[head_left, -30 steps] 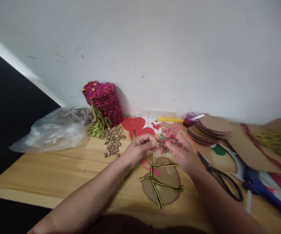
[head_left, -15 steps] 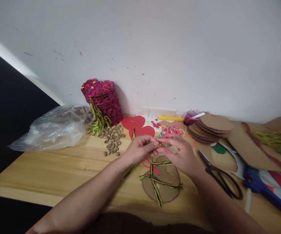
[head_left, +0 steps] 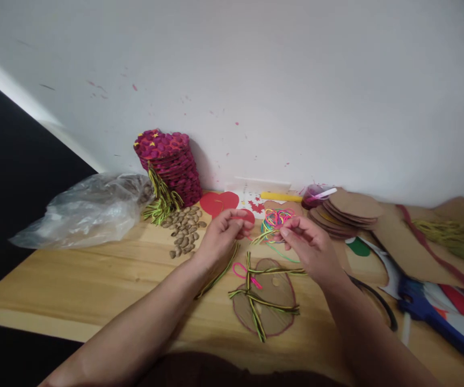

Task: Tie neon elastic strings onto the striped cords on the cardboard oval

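My left hand (head_left: 220, 235) and my right hand (head_left: 310, 248) are raised over the wooden table (head_left: 95, 279), fingers pinched. Between them they stretch a thin pink rubber band (head_left: 258, 234) beside a bundle of green-and-yellow strands (head_left: 219, 271) that trails down from my left hand. Just behind lies a heap of coloured rubber bands (head_left: 277, 218). Below the hands lies a brown cardboard oval (head_left: 274, 303) with green-yellow strands crossed over it and a pink loop (head_left: 241, 270).
A stack of magenta woven discs (head_left: 170, 161) stands at the wall, with seeds (head_left: 183, 231) and a clear plastic bag (head_left: 87, 209) to its left. Cardboard discs (head_left: 348, 209), black scissors (head_left: 377, 306), a blue tool (head_left: 437, 317) and red paper hearts (head_left: 216, 203) lie around.
My hands have drawn apart, the left moving left and up, stretching the pink band between them. The strand bundle has swung with the left hand.
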Demonstrator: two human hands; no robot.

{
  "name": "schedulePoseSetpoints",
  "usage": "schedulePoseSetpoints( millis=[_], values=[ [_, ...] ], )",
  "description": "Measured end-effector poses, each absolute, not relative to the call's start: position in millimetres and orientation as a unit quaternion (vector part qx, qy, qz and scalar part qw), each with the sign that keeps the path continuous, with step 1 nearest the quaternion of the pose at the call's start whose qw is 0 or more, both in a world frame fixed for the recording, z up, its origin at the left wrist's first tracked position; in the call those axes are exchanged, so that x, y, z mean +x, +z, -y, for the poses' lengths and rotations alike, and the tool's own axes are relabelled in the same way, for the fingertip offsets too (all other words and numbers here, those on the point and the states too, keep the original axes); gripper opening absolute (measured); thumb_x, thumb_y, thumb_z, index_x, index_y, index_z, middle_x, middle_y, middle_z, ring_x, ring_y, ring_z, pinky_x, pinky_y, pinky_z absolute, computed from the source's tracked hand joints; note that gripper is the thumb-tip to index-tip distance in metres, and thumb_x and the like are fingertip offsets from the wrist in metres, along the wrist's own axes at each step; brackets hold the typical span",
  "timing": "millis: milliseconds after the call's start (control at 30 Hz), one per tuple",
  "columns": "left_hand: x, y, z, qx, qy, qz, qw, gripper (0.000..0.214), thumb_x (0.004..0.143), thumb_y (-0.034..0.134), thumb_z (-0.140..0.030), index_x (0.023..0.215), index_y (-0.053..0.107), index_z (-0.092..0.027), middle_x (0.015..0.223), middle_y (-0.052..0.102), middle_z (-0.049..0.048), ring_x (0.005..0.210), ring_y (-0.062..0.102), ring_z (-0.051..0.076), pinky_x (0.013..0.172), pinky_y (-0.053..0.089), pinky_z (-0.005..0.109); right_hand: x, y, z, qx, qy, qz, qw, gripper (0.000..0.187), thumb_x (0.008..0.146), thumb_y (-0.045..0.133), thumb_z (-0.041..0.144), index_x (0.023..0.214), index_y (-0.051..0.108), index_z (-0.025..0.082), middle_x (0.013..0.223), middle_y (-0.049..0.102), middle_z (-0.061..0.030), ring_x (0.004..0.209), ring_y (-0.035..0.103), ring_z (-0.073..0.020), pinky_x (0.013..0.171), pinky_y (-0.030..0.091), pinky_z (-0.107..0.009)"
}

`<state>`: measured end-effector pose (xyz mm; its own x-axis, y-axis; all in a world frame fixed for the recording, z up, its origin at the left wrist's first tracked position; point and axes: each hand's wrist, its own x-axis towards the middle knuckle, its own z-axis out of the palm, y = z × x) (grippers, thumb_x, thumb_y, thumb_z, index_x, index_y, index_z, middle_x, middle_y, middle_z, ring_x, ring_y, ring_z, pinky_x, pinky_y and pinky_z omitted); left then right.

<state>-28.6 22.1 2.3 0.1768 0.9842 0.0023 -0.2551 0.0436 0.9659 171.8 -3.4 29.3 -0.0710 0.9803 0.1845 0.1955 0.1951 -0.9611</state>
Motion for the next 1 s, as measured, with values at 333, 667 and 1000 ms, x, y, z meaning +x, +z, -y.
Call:
schedulePoseSetpoints(
  millis=[333,667,1000],
  values=[
    [-24,16,-15,0.38,0.543,-0.322,0.675,0.06,0.083,0.051,-0.009,0.14,0.039,-0.02,0.132,0.059,0.0165,0.09,0.073,0.021,0.08,0.057,0.036,170,34,6,-0.484,0.404,0.601,0.492,0.018,0.084,0.066,0.035,0.075,0.058,0.022,0.07,0.064,-0.0013,0.065,0.062,-0.016,0.058,0.048,-0.028],
    [-26,9,-11,0.442,0.515,-0.274,0.681,0.032,0.085,0.053,-0.011,0.112,0.07,-0.017,0.125,0.067,0.0104,0.107,0.068,0.021,0.095,0.052,0.037,169,33,9,-0.468,0.441,0.614,0.456,0.017,0.086,0.065,0.035,0.078,0.059,0.022,0.072,0.068,-0.0022,0.065,0.063,-0.0151,0.059,0.05,-0.028],
    [-28,14,-13,0.487,0.447,-0.326,0.676,0.045,0.089,0.058,-0.05,0.115,0.069,-0.016,0.116,0.07,0.016,0.105,0.067,0.027,0.053,0.045,0.02,167,33,14,-0.426,0.359,0.738,0.381,0.013,0.091,0.058,0.029,0.082,0.063,0.021,0.072,0.063,-0.0001,0.065,0.057,-0.0136,0.06,0.045,-0.027]
  ],
)
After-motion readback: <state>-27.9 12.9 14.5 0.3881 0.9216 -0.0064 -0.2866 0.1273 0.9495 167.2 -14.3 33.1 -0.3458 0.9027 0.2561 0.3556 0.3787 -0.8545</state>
